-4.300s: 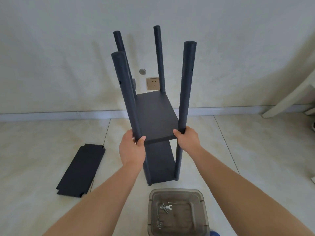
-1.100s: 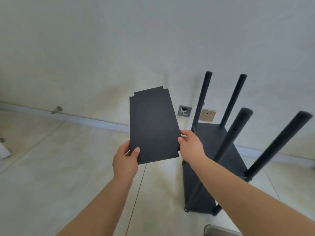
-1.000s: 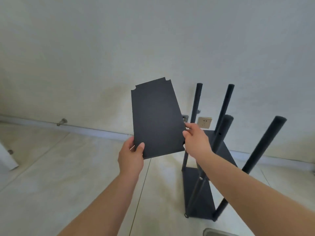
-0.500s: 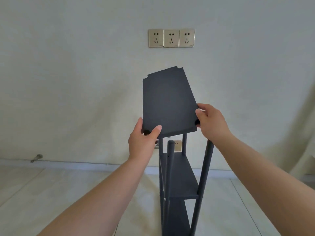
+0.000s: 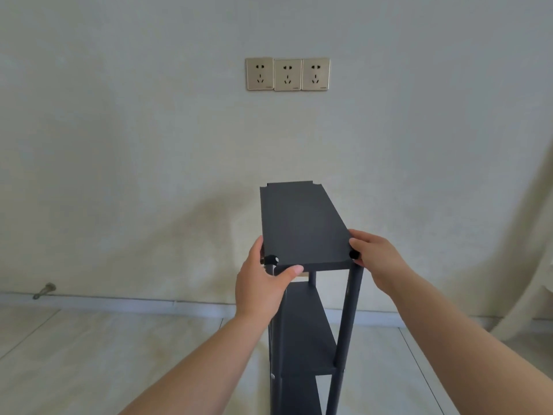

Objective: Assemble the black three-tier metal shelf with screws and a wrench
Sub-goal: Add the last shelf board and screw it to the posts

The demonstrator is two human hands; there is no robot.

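Left hand (image 5: 263, 287) pinches the near left corner of the top panel (image 5: 302, 226), thumb under the near edge; right hand (image 5: 378, 259) curls round the near right corner. The panel lies flat on the posts (image 5: 348, 319) of the standing shelf frame (image 5: 305, 333), long axis running away towards the wall, both hands equally near. Far posts are hidden beneath the panel; whether the corner notches have seated cannot be told. No screws or wrench in view.

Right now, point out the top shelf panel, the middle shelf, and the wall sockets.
top shelf panel (image 5: 302, 226): head view, centre of its flat upper face.
middle shelf (image 5: 305, 330): head view, bare upper surface between the posts.
wall sockets (image 5: 288, 74): head view, middle plate of the three.
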